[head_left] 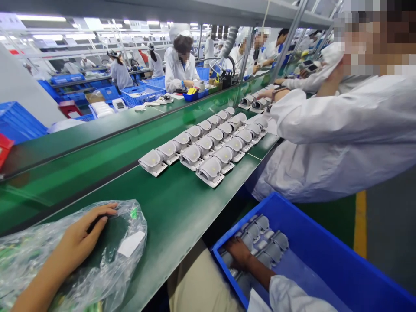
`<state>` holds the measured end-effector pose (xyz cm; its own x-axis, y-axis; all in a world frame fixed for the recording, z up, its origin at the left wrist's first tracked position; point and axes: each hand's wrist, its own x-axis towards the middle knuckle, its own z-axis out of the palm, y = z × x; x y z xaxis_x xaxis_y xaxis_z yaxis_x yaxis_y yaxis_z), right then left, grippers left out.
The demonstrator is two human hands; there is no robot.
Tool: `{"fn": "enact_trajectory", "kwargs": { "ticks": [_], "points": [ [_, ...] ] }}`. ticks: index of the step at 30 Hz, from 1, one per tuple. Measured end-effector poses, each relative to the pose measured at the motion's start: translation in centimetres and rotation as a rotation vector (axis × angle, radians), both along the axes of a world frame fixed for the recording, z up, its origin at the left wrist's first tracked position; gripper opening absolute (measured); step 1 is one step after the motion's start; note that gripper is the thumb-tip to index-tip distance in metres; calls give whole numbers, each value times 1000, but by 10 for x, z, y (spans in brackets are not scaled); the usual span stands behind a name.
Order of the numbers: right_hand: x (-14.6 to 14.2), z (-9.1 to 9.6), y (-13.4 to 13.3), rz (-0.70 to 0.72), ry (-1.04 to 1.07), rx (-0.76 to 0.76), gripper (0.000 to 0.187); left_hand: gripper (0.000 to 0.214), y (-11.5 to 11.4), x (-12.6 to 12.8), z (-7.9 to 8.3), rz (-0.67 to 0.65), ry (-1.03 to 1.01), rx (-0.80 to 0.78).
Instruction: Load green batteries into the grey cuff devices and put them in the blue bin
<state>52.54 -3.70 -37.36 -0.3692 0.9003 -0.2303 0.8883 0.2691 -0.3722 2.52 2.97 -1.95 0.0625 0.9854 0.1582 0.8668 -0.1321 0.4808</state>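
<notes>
Bag (107, 271): one, under left hand (76, 240), fingers parted; bin (328, 251): one, around right hand (239, 254), fingers unclear.

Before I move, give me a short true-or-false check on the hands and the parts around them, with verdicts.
1. The left hand is over the clear plastic bag. True.
2. The right hand is above the tabletop. False: it is inside the blue bin.
3. The pale grey units on the green table stand in rows. True.
4. The bin holds no units. False: several grey ones lie in it.
5. A white slip shows at the bag, right of the left hand. True.
</notes>
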Motion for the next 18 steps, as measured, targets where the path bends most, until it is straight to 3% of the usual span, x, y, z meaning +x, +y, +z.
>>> {"fn": "enact_trajectory", "kwargs": {
  "ticks": [3,8,10,13,18],
  "points": [
    [36,5,-12,70,-52,-60,66,45,-2,8,-1,19,-12,14],
    [145,15,-45,-39,-153,-80,58,50,-2,12,0,23,-50,2],
    [169,15,-55,-22,-135,-112,52,49,-2,12,0,55,-58,-17],
    [149,17,-60,75,-78,-101,48,47,-2,12,2,68,-53,-38],
    [46,23,-26,318,-53,-16,77,54,0,18,10,81,-29,-69]
  ]
}}
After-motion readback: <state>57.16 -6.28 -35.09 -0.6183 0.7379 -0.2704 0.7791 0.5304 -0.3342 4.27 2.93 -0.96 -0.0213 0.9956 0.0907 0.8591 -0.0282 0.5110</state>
